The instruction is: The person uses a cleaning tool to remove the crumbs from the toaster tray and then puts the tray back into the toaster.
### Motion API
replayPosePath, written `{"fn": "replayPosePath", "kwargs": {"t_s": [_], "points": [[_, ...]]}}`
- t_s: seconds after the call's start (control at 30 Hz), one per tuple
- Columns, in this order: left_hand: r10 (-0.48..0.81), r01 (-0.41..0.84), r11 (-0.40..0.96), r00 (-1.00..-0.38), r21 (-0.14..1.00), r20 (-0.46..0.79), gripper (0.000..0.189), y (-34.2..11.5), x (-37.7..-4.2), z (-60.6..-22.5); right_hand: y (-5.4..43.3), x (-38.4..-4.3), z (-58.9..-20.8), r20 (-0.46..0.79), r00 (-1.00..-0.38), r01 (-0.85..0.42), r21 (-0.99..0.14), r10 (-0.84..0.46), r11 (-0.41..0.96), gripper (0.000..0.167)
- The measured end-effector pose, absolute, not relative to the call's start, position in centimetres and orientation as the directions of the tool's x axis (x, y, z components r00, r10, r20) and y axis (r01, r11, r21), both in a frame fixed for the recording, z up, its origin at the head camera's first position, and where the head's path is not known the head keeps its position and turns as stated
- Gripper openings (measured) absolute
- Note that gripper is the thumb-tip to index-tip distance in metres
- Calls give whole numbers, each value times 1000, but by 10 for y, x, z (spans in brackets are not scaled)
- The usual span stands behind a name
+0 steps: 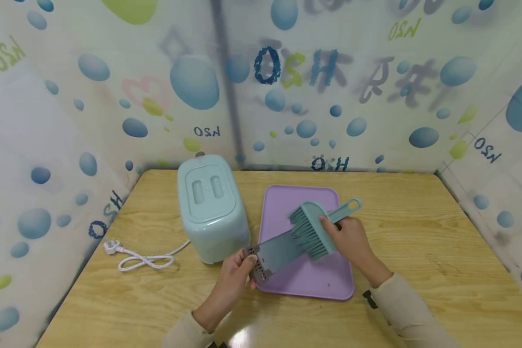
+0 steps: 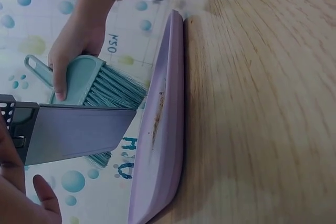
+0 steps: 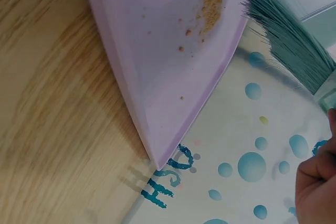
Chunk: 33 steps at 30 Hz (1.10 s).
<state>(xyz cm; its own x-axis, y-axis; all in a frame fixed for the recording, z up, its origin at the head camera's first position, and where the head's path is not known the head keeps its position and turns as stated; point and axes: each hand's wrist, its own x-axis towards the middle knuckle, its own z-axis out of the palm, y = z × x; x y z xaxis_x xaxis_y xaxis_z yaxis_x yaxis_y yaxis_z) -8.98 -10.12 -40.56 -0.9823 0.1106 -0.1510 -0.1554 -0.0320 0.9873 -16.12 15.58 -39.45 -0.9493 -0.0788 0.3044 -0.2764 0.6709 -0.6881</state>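
My left hand (image 1: pixel 236 275) grips the dark perforated end of a flat metal crumb tray (image 1: pixel 280 251), which is tilted above a purple tray (image 1: pixel 302 287). In my right hand (image 1: pixel 352 241) is a green hand brush (image 1: pixel 315 227), held by its head near the handle. Its bristles (image 2: pixel 116 90) lie against the far end of the crumb tray. Brown crumbs (image 3: pixel 211 9) lie in a small heap on the purple tray, with a few scattered around. A pale green toaster (image 1: pixel 213 208) stands left of the purple tray, near my left hand.
A white power cord (image 1: pixel 145 261) with its plug (image 1: pixel 111 246) lies looped on the wooden table (image 1: pixel 417 232), left of the toaster. Patterned curtain walls (image 1: pixel 261 121) enclose the table's back and sides.
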Motion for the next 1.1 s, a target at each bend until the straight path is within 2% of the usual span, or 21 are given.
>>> {"fn": "replayPosePath", "kwargs": {"t_s": [0.33, 0.63, 1.1], "points": [[91, -157, -22, -984, 987, -154, 17, -100, -90, -405, 157, -160, -395, 393, -911, -346, -570, -123, 745, 22], [73, -131, 10, -989, 991, -131, 18, -101, -90, -405, 159, -157, -393, 345, -927, -330, -560, -149, 760, 23], [13, -46, 13, -999, 999, -47, 17, -103, -93, -403, 159, -153, -395, 337, -916, -374, -528, -215, 763, 28]]}}
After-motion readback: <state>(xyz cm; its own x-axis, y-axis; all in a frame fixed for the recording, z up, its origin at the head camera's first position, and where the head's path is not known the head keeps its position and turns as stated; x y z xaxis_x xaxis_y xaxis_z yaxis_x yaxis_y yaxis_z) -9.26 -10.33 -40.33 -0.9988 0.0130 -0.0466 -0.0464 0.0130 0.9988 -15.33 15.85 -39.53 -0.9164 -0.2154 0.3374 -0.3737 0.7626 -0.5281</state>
